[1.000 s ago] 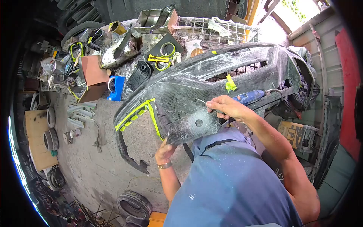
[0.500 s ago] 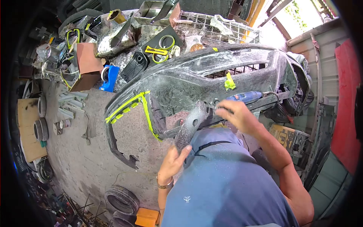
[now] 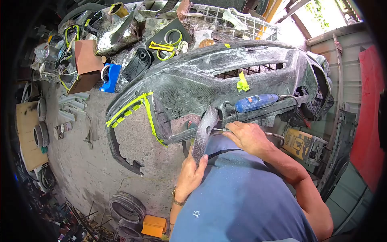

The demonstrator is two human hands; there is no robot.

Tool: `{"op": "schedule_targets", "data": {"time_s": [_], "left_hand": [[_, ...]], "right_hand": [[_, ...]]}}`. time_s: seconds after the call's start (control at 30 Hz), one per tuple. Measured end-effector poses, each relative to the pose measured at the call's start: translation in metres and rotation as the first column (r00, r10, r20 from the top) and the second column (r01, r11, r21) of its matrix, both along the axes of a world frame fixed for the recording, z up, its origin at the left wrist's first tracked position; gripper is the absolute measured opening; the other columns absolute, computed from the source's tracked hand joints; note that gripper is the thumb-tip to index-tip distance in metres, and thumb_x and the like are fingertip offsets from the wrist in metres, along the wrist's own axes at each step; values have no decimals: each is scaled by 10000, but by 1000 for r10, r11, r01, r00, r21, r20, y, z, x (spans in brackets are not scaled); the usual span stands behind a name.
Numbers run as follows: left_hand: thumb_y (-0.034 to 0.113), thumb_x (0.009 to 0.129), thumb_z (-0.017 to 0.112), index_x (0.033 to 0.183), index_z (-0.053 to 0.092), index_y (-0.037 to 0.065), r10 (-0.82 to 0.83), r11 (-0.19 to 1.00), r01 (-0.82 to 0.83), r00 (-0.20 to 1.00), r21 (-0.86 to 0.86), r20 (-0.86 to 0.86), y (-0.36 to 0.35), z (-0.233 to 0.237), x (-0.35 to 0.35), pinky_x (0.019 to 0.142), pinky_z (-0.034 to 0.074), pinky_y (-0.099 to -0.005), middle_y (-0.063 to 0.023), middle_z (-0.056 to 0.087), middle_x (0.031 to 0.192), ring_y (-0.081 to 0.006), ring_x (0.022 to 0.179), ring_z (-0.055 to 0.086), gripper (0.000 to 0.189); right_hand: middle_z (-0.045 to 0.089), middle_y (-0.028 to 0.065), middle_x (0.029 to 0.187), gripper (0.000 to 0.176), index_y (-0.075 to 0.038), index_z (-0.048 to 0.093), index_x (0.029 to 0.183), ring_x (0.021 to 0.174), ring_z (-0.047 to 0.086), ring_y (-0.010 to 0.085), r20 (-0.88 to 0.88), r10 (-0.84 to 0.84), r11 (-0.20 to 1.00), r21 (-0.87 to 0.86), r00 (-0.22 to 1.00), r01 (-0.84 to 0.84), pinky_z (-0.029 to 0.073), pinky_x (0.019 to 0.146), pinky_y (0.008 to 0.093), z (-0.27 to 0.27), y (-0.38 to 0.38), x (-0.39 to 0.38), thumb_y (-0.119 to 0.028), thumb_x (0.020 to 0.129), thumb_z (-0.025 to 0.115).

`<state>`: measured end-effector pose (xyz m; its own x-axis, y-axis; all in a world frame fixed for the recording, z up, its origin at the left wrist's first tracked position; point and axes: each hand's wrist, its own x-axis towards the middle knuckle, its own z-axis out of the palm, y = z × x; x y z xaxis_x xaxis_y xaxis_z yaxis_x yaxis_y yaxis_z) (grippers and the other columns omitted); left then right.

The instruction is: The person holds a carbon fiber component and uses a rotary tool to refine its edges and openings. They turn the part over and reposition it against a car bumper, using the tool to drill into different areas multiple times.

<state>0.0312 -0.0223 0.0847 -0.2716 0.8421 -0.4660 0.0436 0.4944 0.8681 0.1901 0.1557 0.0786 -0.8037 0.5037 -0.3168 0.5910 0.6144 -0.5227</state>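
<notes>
Gripping panel (image 3: 204,141) by lower edge with left hand (image 3: 191,174), pinching thin tool (image 3: 218,129) in right hand (image 3: 249,139), leaving open gap between.

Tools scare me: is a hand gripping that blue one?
No, the blue tool lies on the panel, apart from left hand and right hand.

Left hand (image 3: 192,174) grips dusty curved piece (image 3: 204,140), round hole in it. Right hand (image 3: 250,138) pinches slim tool (image 3: 218,129), tip near hole. Blue rotary tool (image 3: 256,103) rests on large dusty bumper (image 3: 181,89). Yellow-green tape (image 3: 148,115) along bumper's end. Blue tape dispenser (image 3: 112,79), yellow cutter (image 3: 161,46) beyond.
</notes>
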Motion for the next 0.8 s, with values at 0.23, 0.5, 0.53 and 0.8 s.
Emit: {"op": "schedule_targets", "data": {"time_s": [0.23, 0.5, 0.53, 0.8], "left_hand": [[178, 964, 530, 1354, 399, -58, 22, 999, -21, 999, 41, -40, 2, 1, 3, 865, 474, -455, -308, 626, 1103, -471, 1050, 597, 474], [172, 962, 529, 1352, 398, -53, 0, 1000, 0, 1000, -9, -21, 2, 1, 5, 839, 477, -466, -311, 632, 1067, -480, 1009, 604, 468], [172, 962, 529, 1352, 398, -53, -1, 1000, 1, 1000, -7, -19, 3, 1, 4, 839, 477, -466, -311, 632, 1067, -480, 1009, 604, 468], [171, 962, 528, 1350, 398, -51, 13, 1000, -13, 1000, -14, 1, 2, 0, 4, 843, 479, -463, -310, 636, 1054, -481, 1007, 607, 466]], "right_hand": [[661, 137, 876, 266, -61, 621, 1026, 756, 661, 354, -26, -7, 1000, -15, 1000, 7, 533, 644, 439, 2, -3, -5, -308, 929, 611], [644, 121, 802, 313, -75, 577, 926, 701, 670, 327, -34, 49, 995, 85, 998, -46, 534, 555, 421, -2, -7, -9, -386, 951, 561], [641, 118, 788, 307, -76, 579, 925, 694, 671, 322, -57, 37, 994, 103, 998, -31, 536, 552, 414, -3, -6, -9, -381, 951, 562], [633, 113, 762, 270, -82, 585, 929, 684, 669, 317, -88, 36, 992, 122, 995, -25, 536, 551, 409, -6, -6, -7, -352, 932, 596]]}}
